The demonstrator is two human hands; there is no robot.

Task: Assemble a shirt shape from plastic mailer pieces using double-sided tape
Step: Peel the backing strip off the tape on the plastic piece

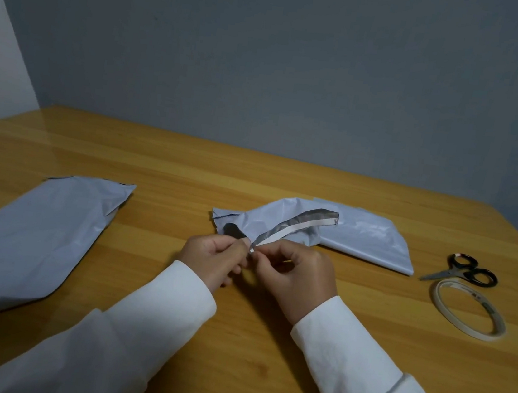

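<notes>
Grip: both hands pinch the near end of a narrow strip, left hand and right hand closed thumb-to-finger right at its tip, just above the table. I read it as picking at the liner of the double-sided tape on that strip, but the tip is too small for me to confirm. The strip runs up and back from the fingers, grey on one face with a white band along its edge, its far end resting over the crumpled mailer piece in the middle of the table. Risks as I judge them: the film is thin and limp, so a hard pull could stretch or tear the strip instead of freeing the liner; exposed adhesive could fold back and stick to itself or to my fingers; the far end could drag the crumpled piece along or bond to it in the wrong spot. A second, flatter mailer piece lies well apart at left. Scissors and tape roll sit near each other at right, clear of the hands. Surface: glossy wood-grain table, smooth, some glare at far left. Room: plain grey wall behind, a lighter wall at left, dim light.
</notes>
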